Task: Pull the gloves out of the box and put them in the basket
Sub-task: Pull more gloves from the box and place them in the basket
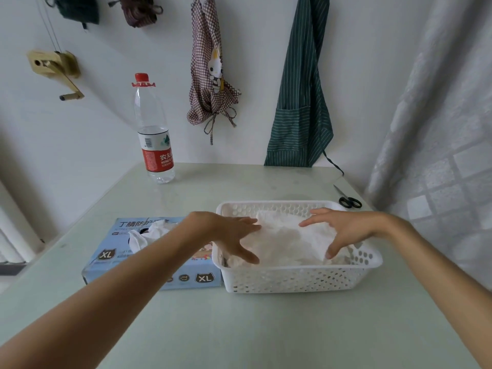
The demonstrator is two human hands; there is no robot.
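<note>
A white perforated basket (298, 279) stands on the table, right of centre. A pile of white gloves (288, 242) lies inside it. My left hand (229, 234) reaches over the basket's left rim with spread, straight fingers touching the pile. Over the pile's right side, my right hand (343, 230) has its fingers spread and its thumb down on the gloves. The light blue glove box (127, 258), marked XL, lies flat against the basket's left side. White gloves (149, 235) stick out of its top opening, and my left forearm crosses over it.
A plastic water bottle (154, 139) with a red cap stands at the table's back left. Black-handled scissors (348, 199) lie behind the basket at the back right. Aprons hang on the wall, and a pale curtain (431, 129) hangs at the right.
</note>
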